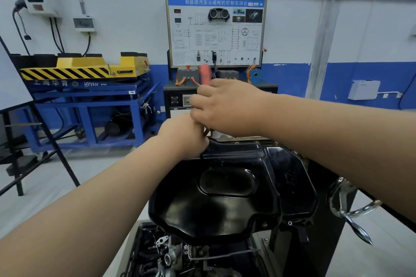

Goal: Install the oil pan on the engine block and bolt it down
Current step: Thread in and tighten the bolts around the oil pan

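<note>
A glossy black oil pan (225,189) lies bottom-up on the engine block (171,256), whose grey metal parts show under the pan's near edge. Small bolts (290,223) sit along the pan's right flange. At the pan's far left corner, my right hand (225,108) grips a tool with an orange-red handle (204,74) that stands upright above the fist. My left hand (184,135) sits just below it, fingers curled around the tool's lower part at the flange. The tool's tip is hidden by both hands.
A chrome crank handle (351,209) sticks out at the right of the engine stand. Behind stand a blue steel trolley (90,108) carrying a yellow striped unit (78,67), a training panel board (216,31), and a black frame (45,141) at left.
</note>
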The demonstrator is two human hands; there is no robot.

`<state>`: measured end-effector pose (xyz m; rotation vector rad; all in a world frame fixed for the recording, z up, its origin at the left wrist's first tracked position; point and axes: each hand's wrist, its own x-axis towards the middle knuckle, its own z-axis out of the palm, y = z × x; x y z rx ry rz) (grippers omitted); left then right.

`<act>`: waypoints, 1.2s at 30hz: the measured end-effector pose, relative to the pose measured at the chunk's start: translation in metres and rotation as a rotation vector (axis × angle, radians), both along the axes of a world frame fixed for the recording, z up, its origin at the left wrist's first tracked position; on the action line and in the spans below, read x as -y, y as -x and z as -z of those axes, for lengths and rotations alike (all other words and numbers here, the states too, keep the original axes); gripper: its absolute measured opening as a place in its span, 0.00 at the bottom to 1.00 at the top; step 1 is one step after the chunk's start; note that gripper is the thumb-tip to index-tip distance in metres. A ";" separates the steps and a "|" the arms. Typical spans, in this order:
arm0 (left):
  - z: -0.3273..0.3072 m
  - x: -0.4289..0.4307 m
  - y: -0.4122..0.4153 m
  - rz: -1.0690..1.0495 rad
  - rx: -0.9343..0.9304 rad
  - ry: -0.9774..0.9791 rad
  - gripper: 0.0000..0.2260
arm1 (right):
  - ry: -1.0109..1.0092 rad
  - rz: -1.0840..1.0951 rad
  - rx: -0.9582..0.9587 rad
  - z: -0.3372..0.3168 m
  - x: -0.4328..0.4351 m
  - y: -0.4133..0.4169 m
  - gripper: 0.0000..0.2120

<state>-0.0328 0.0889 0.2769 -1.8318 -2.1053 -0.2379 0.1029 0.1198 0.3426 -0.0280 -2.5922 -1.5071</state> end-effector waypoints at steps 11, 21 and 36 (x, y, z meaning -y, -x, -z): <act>0.004 0.006 0.003 -0.073 0.140 -0.027 0.07 | 0.154 0.150 -0.107 0.009 0.010 0.010 0.17; 0.002 0.006 -0.002 -0.108 0.103 -0.069 0.08 | 0.103 0.134 -0.085 0.008 0.007 0.007 0.10; -0.006 0.011 -0.001 0.009 0.030 0.036 0.10 | 0.257 0.184 -0.132 0.012 0.009 0.006 0.11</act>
